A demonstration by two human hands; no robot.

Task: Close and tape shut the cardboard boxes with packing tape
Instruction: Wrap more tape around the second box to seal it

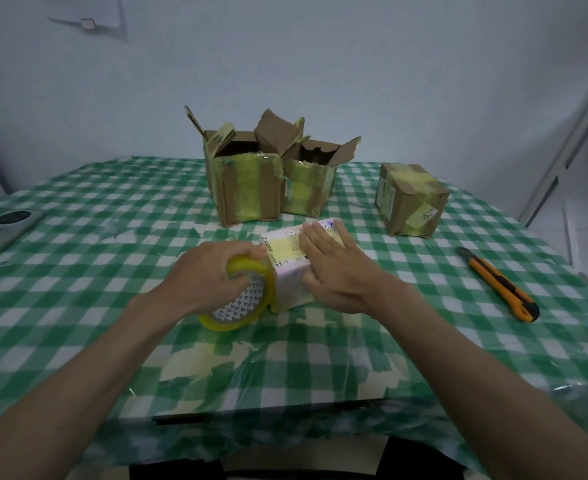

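Two hands busy: left hand [213,271] grips tape roll [240,299], right hand [334,268] flat on box [292,268]; keep tape taut.

**Little print, and most of it too small to read**

The small box [291,268] under the hands carries a printed shipping label [285,245] on its top. At the label's far right end, beside the fingers of the right hand [334,268], the digits "50" show; whatever follows is covered. The rest of that label is rows of fine print too small to make out.

The closed box [411,199] at the far right bears a pale sticker [424,215] on its side with a few dark handwritten marks, which cannot be read.

The tape roll [240,299] has a printed core showing a pattern of small triangles, with no words legible.
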